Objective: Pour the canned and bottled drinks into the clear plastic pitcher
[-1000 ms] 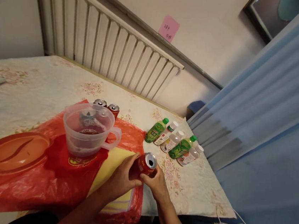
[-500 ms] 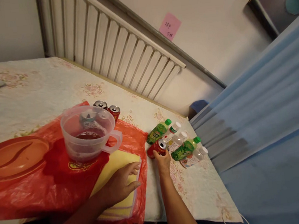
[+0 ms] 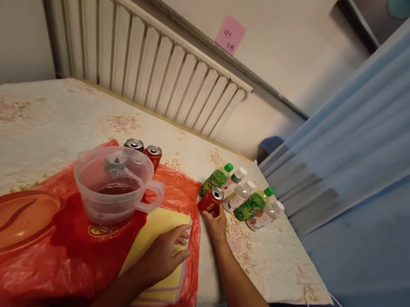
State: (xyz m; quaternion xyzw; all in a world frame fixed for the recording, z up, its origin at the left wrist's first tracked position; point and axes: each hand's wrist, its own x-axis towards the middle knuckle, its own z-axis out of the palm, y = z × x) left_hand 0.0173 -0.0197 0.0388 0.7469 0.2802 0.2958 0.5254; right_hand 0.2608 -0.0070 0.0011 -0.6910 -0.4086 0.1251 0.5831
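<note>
My right hand point(image 3: 216, 223) has its fingers round the lower part of a red drink can point(image 3: 208, 201), whose opened top faces up and right. The can stands beside a row of drink bottles. My left hand point(image 3: 173, 252) hangs open and empty above folded yellow cloths point(image 3: 162, 231). Left of that hand stands a clear plastic jug point(image 3: 115, 202) with some dark liquid in it, its handle pointing right. Behind the jug are two opened cans, one dark point(image 3: 134, 144) and one red point(image 3: 154, 155); another can shows blurred through the jug's wall.
A red plastic sheet point(image 3: 30, 274) lies under the jug and the cloths. On it rests an orange oval lid or tray point(image 3: 17, 217). Green-capped bottles point(image 3: 252, 205) and white-capped ones point(image 3: 265, 218) line the right side. Beyond are a radiator point(image 3: 166, 64) and a blue curtain point(image 3: 366, 156).
The red can and my right hand have shifted slightly left, away from the bottles. My left hand stays almost still over the cloths. The view has turned a little.
</note>
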